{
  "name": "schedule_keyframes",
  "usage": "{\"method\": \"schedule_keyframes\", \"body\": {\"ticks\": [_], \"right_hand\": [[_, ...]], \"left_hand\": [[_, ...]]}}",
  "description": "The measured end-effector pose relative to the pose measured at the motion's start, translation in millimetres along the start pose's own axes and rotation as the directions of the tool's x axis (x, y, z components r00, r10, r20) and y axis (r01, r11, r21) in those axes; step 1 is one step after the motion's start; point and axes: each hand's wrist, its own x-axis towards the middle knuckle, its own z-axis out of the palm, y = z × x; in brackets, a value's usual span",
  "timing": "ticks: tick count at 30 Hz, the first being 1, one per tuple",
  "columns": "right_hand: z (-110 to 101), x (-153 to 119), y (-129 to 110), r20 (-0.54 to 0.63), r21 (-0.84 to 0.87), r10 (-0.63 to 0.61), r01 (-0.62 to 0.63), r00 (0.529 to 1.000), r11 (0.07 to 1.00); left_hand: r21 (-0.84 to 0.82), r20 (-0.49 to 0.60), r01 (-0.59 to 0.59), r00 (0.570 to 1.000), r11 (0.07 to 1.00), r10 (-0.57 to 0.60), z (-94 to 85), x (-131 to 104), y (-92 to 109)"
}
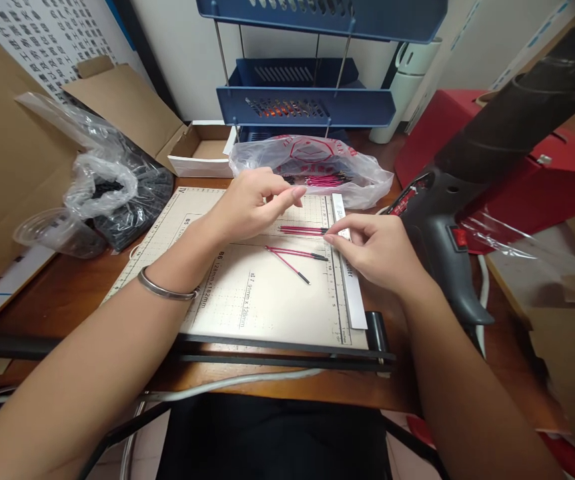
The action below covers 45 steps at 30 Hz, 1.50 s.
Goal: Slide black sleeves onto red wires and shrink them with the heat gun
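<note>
Thin red wires [297, 231] with black ends lie side by side across the cream paper trimmer board [287, 300]. My right hand [380, 253] pinches their black ends between thumb and fingertips at the board's right edge. Just below, more red wires [290, 253] rest on the grid, one slanting toward me with its black tip free. Above the board hovers my left hand [252, 203], thumb and fingers drawn together, with nothing visible in it. Behind it, a clear plastic bag [367, 180] with red print holds a bundle of similar wires [326, 179].
A blue rack [307, 107] stands at the back beside a white bottle [405, 93]. To the right, a black heat gun [447, 220] stands before a red box [527, 160]. At left are an open carton [202, 147], a bag of black pieces [137, 200] and a clear cup [57, 233].
</note>
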Motion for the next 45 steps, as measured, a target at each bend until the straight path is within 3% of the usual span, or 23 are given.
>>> {"method": "schedule_keyframes", "body": {"ticks": [6, 28, 45], "right_hand": [[2.5, 0.5, 1.9, 0.069, -0.091, 0.043, -0.036, 0.997, 0.995], [0.7, 0.3, 0.7, 0.007, -0.174, 0.052, -0.05, 0.999, 0.984], [6.9, 0.2, -5.3, 0.053, -0.193, 0.115, -0.102, 0.992, 0.976]], "left_hand": [[0.031, 0.014, -0.047, 0.999, 0.998, 0.047, 3.6, 0.6, -1.5], [0.005, 0.058, -0.033, 0.998, 0.999, 0.033, 6.5, -0.3, -2.2], [-0.029, 0.1, -0.026, 0.995, 0.999, 0.028, 9.2, -0.7, -2.4]]}}
